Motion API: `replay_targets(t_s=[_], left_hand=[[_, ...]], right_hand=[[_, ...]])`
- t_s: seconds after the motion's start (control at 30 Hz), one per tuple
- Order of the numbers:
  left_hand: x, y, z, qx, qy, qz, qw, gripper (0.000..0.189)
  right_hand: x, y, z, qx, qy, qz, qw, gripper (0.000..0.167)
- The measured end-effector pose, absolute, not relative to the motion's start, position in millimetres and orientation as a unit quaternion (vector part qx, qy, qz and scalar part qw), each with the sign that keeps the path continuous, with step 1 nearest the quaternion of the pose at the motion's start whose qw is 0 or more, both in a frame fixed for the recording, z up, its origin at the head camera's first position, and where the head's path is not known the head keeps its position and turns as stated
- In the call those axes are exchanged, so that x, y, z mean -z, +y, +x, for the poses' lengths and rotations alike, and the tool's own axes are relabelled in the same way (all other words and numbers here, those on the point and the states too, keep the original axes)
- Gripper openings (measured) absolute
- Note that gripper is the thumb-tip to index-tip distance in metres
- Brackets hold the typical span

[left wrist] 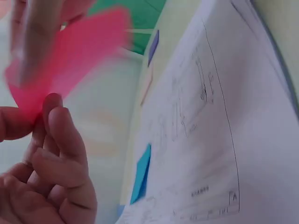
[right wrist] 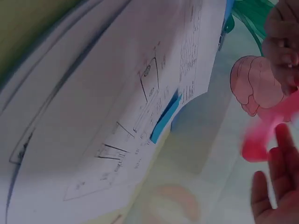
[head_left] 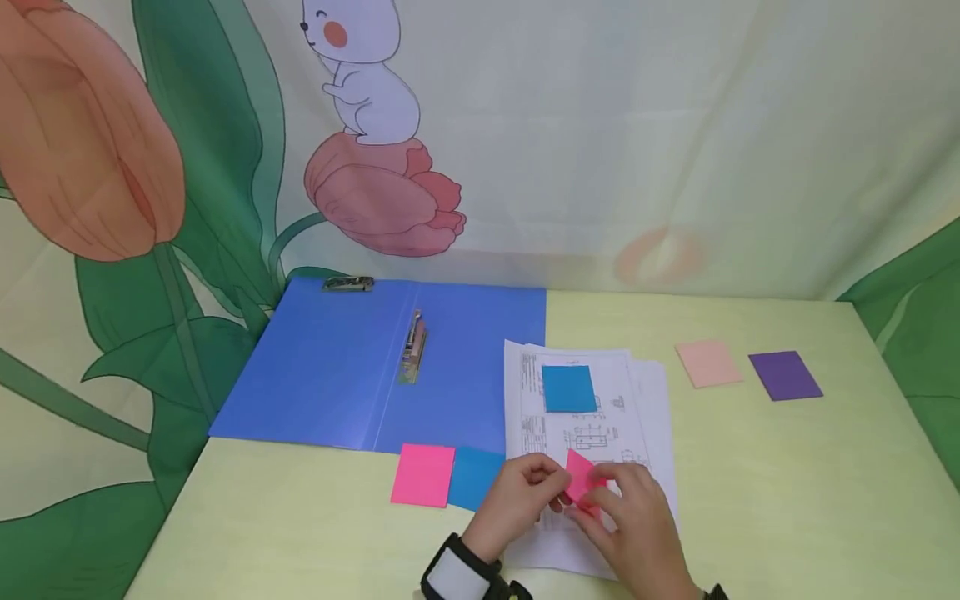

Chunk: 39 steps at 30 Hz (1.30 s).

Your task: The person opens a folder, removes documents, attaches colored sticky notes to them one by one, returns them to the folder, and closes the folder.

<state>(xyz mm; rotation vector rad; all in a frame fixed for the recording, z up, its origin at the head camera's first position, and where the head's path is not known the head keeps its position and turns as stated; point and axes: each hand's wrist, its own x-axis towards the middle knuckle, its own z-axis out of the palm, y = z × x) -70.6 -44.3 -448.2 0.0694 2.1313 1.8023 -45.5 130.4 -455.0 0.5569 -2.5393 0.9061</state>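
A bright pink sticky note point(head_left: 578, 477) is held above the printed drawing sheets point(head_left: 532, 533). My left hand point(head_left: 522, 497) pinches its left edge between thumb and fingers. From the other side, my right hand point(head_left: 637, 521) has its curled fingers and thumb at the note's right edge. In the left wrist view the note point(left wrist: 77, 51) looks bent and blurred, with left fingers point(left wrist: 60, 154) gripping its lower corner. The right wrist view has its free end point(right wrist: 256, 148) curling close by my right fingertips point(right wrist: 282, 140). A blue sticky note point(head_left: 570, 389) lies on the upper sheet.
An open blue folder point(head_left: 315, 375) with metal clips point(head_left: 413, 348) spreads over the table's left side, partly under the sheets. Another pink note point(head_left: 423, 475) overlaps a blue one point(head_left: 474, 477) at its front edge. Pale pink point(head_left: 708, 363) and purple notes point(head_left: 786, 375) lie at right.
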Motion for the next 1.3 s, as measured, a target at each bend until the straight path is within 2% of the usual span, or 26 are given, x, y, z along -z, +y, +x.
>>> replay_targets(t_s=[0.1, 0.13, 0.2, 0.3, 0.43, 0.5, 0.6, 0.73, 1.0, 1.3], left_hand=[[455, -39, -81, -0.619, 0.771, 0.020, 0.151, 0.015], [459, -38, -83, -0.606, 0.781, 0.021, 0.152, 0.015], [465, -35, -84, -0.559, 0.813, 0.027, 0.158, 0.017], [475, -29, -79, -0.425, 0.893, 0.077, 0.127, 0.017], [488, -24, -70, -0.206, 0.968, 0.139, 0.039, 0.035], [492, -22, -68, -0.143, 0.978, 0.151, 0.028, 0.052], [495, -20, -68, -0.095, 0.981, 0.165, 0.044, 0.069], [497, -18, -69, -0.083, 0.979, 0.173, 0.067, 0.071], [494, -17, -70, -0.092, 0.976, 0.169, 0.103, 0.067], [492, -15, -69, -0.082, 0.975, 0.178, 0.106, 0.061]], right_hand=[[458, 141, -65, -0.393, -0.913, 0.098, 0.046, 0.056], [459, 147, -73, -0.418, -0.907, 0.050, -0.001, 0.059], [465, 161, -88, -0.453, -0.888, -0.033, -0.076, 0.050], [479, 180, -106, -0.459, -0.875, -0.077, -0.131, 0.020], [494, 196, -120, -0.427, -0.890, -0.024, -0.158, 0.011], [498, 197, -125, -0.419, -0.892, 0.012, -0.168, 0.011], [501, 196, -130, -0.406, -0.893, 0.042, -0.190, 0.013], [501, 191, -132, -0.388, -0.897, 0.039, -0.210, 0.013], [500, 181, -133, -0.376, -0.905, 0.044, -0.192, 0.010], [500, 180, -134, -0.357, -0.914, 0.042, -0.187, 0.009]])
